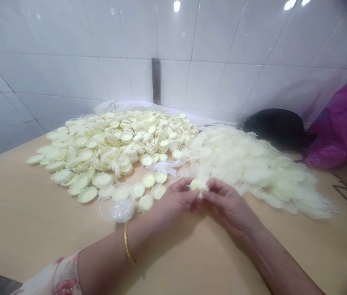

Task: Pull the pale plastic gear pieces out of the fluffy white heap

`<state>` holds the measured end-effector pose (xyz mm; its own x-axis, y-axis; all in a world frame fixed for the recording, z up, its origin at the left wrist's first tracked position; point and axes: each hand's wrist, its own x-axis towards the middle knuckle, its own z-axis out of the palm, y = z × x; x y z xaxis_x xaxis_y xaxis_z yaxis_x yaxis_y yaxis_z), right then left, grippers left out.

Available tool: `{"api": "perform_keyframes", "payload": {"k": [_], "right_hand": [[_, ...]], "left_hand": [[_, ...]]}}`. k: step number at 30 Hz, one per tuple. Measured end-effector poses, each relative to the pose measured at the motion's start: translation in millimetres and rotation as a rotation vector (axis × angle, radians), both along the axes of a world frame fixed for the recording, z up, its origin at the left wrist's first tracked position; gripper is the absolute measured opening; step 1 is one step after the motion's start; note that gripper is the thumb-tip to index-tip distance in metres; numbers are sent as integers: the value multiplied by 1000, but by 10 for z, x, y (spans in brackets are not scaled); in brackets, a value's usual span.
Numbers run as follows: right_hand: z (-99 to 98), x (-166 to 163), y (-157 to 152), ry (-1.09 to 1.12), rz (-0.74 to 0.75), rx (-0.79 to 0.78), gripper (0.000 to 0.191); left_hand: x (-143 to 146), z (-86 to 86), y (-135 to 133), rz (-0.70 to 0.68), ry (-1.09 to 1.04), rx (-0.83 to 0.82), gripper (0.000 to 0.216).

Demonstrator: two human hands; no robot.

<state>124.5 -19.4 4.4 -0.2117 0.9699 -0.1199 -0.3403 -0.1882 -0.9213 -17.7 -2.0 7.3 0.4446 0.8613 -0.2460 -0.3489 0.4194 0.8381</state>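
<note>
My left hand (175, 200) and my right hand (227, 205) meet over the table's middle, both pinching one small cream flower piece (198, 185) between their fingertips. A gold bangle (127, 243) circles my left wrist. To the left lies a big heap of cream, petal-edged round flower pieces (114, 143), several of them spread singly toward me. To the right lies a fluffier heap of pale feathery pieces (253, 168), just beyond my right hand.
A small clear plastic bowl (118, 203) sits left of my left hand. The light wooden table (22, 213) meets a white tiled wall. A black bag (276, 127) and a magenta plastic bag (342, 123) lie at the back right.
</note>
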Motion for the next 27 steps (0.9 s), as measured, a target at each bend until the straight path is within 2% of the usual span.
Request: {"api": "perform_keyframes", "payload": {"k": [3, 6, 11, 16, 27], "right_hand": [[-7, 7, 4, 14, -50, -17, 24], [4, 2, -2, 32, -58, -54, 25], [-5, 22, 1, -30, -32, -71, 24], [-2, 39, 9, -47, -26, -39, 22], [-21, 96, 34, 20, 67, -5, 17]], "left_hand": [[-19, 15, -8, 70, 111, 109, 31], [-24, 32, -13, 87, 162, 144, 36], [-11, 36, -21, 82, 121, 64, 30], [-49, 0, 23, 49, 62, 60, 22], [-27, 36, 62, 66, -228, -189, 10]]}}
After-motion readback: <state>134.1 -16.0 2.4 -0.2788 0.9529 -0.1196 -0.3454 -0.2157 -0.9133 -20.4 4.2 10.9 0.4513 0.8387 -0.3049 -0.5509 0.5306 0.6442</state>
